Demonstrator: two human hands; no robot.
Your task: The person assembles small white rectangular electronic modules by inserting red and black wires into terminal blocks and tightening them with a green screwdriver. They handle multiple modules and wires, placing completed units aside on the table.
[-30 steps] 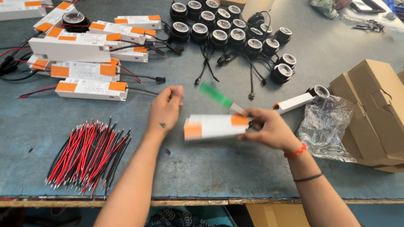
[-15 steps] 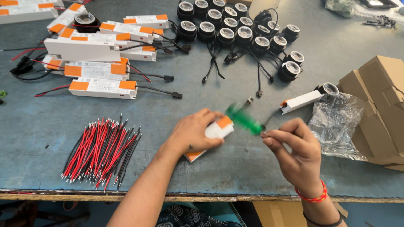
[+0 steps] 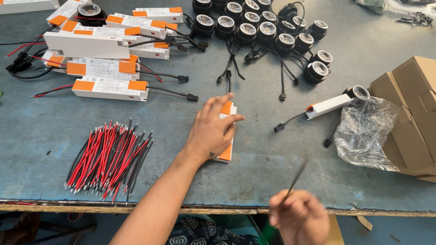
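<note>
My left hand (image 3: 210, 131) lies flat on a white driver box with orange ends (image 3: 226, 153), pinning it to the blue-grey table (image 3: 272, 168). Near the table's front edge, my right hand (image 3: 299, 217) is blurred and closed around a thin dark tool or screwdriver (image 3: 295, 179) that points up and away from me. A bundle of red and black wire pieces (image 3: 111, 156) lies left of my left forearm.
Several white-and-orange driver boxes with leads (image 3: 110, 88) are stacked at the back left. Several black round lamps with cables (image 3: 268, 29) sit at the back middle. One wired box (image 3: 328, 105), a clear plastic bag (image 3: 368, 134) and cardboard cartons (image 3: 415, 113) are at the right.
The box went from being held in both hands to lying on the table under my left hand. My right hand pulled back toward the table edge with the tool.
</note>
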